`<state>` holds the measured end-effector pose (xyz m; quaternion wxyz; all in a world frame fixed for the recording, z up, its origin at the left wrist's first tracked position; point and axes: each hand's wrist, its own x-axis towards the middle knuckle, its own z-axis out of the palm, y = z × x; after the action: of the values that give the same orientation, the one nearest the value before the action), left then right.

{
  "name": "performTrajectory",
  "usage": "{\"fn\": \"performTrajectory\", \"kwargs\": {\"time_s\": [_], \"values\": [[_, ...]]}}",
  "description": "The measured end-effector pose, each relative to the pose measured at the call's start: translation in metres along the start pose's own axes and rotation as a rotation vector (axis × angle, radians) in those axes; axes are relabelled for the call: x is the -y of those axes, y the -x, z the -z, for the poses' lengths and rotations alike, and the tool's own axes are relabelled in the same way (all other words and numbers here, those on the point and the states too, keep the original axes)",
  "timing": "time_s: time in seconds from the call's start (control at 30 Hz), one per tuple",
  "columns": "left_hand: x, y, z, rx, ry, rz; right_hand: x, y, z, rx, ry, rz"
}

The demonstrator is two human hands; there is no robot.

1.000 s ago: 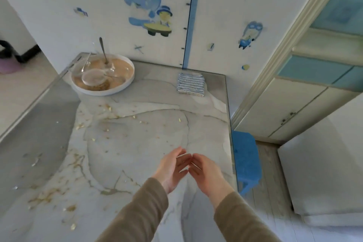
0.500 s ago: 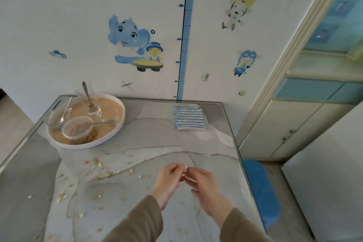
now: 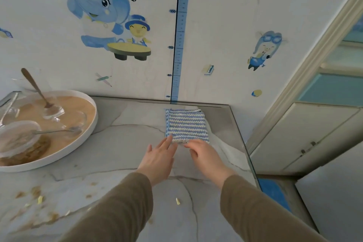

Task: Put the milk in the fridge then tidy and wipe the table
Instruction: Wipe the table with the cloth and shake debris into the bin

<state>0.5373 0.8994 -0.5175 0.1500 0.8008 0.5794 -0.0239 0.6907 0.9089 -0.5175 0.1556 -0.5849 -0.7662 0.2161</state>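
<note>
Head view: squarish cloth [image 3: 186, 124], stripes crosswise; left hand [image 3: 157, 160] touches flat, right hand [image 3: 207, 158] grips its edge.

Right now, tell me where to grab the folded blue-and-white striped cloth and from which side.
Pinch the near edge of the folded blue-and-white striped cloth from your side: it lies flat, far edge close to the wall, with the left hand and right hand at the near edge.

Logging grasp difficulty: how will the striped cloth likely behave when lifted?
The cloth looks knitted and folded in layers, so probably floppy and apt to unfold. Its ribbed weave should grip well under the right hand, now at its near edge.
</note>
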Motion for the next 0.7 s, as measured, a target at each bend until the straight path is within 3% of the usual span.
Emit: {"fn": "performTrajectory", "kwargs": {"time_s": [0.17, 0.27, 0.7], "values": [[0.01, -0.036, -0.01, 0.029, -0.093, -0.029, -0.025, -0.04, -0.01, -0.006, 0.214, 0.019], [0.015, -0.048, -0.013, 0.07, -0.062, -0.009, -0.042, -0.049, -0.013, 0.103, 0.284, -0.02], [0.018, -0.007, -0.015, 0.025, -0.141, -0.079, -0.027, -0.007, -0.015, 0.105, 0.31, 0.02]]}}
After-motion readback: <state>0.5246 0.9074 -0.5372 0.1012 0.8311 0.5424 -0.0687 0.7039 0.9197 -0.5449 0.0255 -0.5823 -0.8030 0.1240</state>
